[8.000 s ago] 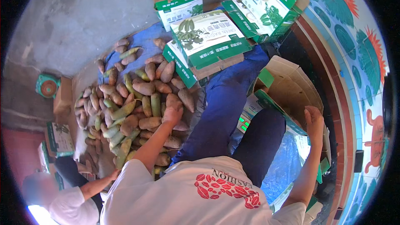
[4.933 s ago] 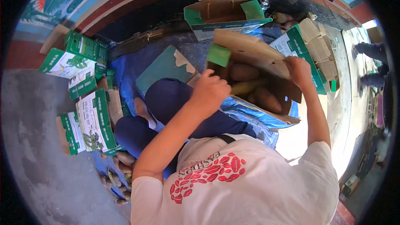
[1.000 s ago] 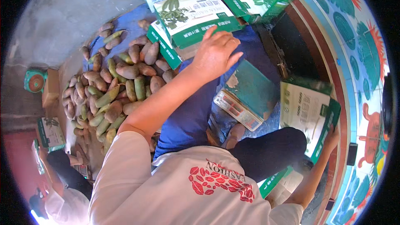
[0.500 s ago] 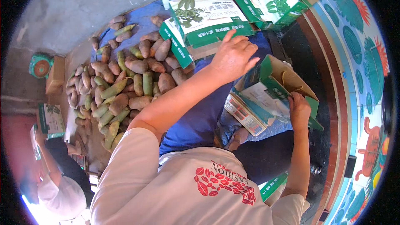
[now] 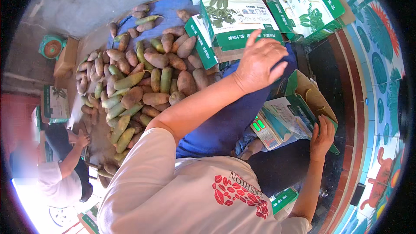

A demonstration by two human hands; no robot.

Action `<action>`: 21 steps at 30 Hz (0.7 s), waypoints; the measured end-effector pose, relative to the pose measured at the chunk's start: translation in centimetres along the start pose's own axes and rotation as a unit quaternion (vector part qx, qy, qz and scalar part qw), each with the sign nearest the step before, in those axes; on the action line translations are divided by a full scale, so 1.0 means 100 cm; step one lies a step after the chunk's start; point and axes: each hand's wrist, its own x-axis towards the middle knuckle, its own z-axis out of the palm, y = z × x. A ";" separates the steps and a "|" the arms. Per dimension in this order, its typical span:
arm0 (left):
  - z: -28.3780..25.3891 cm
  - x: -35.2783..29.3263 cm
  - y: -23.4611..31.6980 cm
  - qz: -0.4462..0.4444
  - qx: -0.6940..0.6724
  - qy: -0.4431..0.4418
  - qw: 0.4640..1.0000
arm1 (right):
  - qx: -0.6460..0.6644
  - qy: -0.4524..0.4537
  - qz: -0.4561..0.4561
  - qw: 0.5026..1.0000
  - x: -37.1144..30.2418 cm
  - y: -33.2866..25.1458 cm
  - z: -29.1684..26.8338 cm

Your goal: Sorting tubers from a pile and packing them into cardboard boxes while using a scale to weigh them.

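Sitting over the scale [image 5: 269, 138], the open box [image 5: 291, 109] is lying just left of the right hand's fingertips and reaching away beyond them, its long printed side running slantwise from upper left to lower right. The right hand [image 5: 322, 139] is keeping nearest, its bent fingers touching the box's near right rim; whether they are gripping it or only resting there, I cannot tell. The left hand [image 5: 262, 63] is hovering higher up and farther left, apart from the box, its fingers spreading loosely and holding nothing; in this view they are overlapping a white-and-green carton [image 5: 238, 15], with contact unclear. A heap of vegetables [image 5: 130, 97], long green and earthy brown ones, is spreading out on the left, well away from the right hand. Compared with a second ago, the box is no longer tilting off to the right of the scale but is covering much of its plate, and the display [image 5: 258, 124], looking dark half a second ago, is now glowing green.
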 end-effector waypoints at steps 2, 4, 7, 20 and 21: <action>-0.005 -0.014 -0.015 -0.024 0.022 -0.011 0.999 | 0.015 0.011 -0.012 1.000 -0.004 -0.001 0.007; -0.020 -0.038 -0.033 -0.068 0.054 -0.022 0.996 | 0.047 0.012 -0.024 0.999 -0.004 -0.009 0.007; -0.041 -0.102 -0.066 -0.118 0.149 -0.083 0.978 | 0.070 0.001 -0.053 0.996 -0.003 -0.019 0.017; -0.150 -0.338 -0.104 -0.439 0.373 -0.450 0.682 | 0.130 -0.113 -0.055 0.983 -0.006 -0.015 0.041; -0.157 -0.336 -0.104 -0.442 0.373 -0.452 0.679 | 0.136 -0.108 -0.047 0.984 -0.006 -0.012 0.041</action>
